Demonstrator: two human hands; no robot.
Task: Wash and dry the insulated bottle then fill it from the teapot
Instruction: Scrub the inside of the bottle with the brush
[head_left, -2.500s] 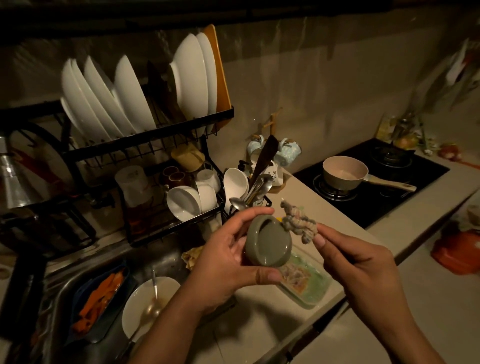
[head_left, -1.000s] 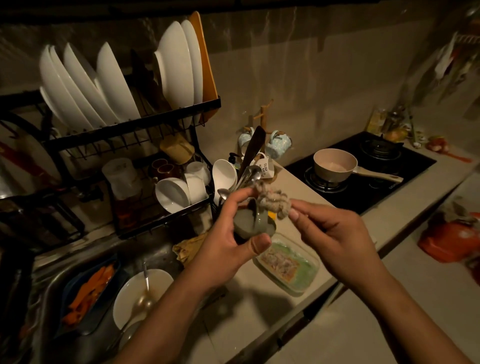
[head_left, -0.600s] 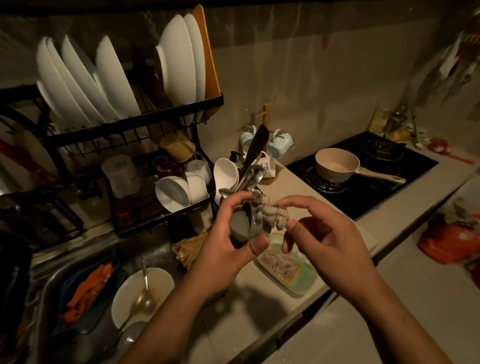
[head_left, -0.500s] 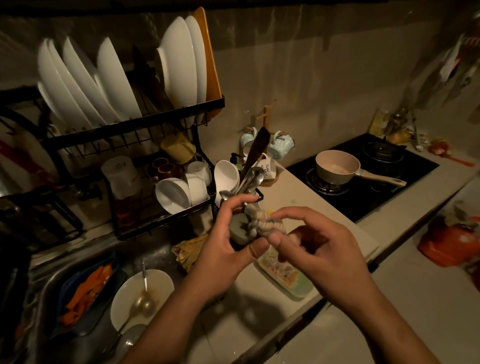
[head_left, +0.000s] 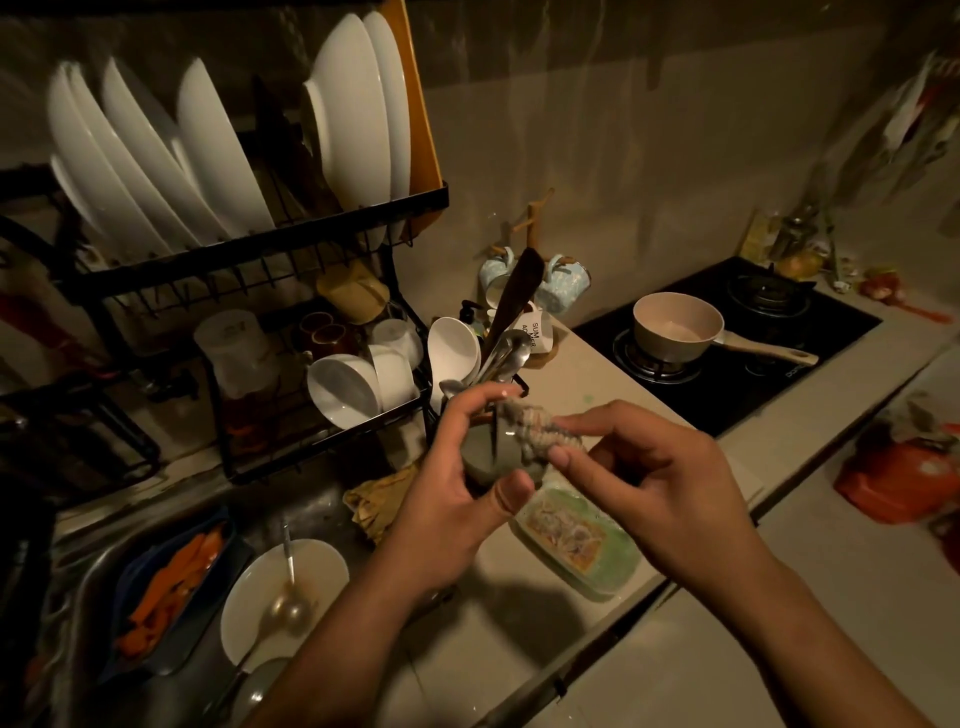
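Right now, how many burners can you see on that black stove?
2. The front burner lies under the cream saucepan, on the left of the black glass hob; the back burner stands bare, farther right near the wall. None seems hidden.

Cap (head_left: 491, 460) grey-green, braided cord (head_left: 537, 431) beige. White plates (head_left: 208, 156) at 10 o'clock in black rack (head_left: 311, 228), orange board (head_left: 422, 104) at 11. Cream saucepan (head_left: 675, 327) on black hob (head_left: 727, 387) at 2, orange strips (head_left: 171, 587) in blue tray (head_left: 132, 564) at 8.
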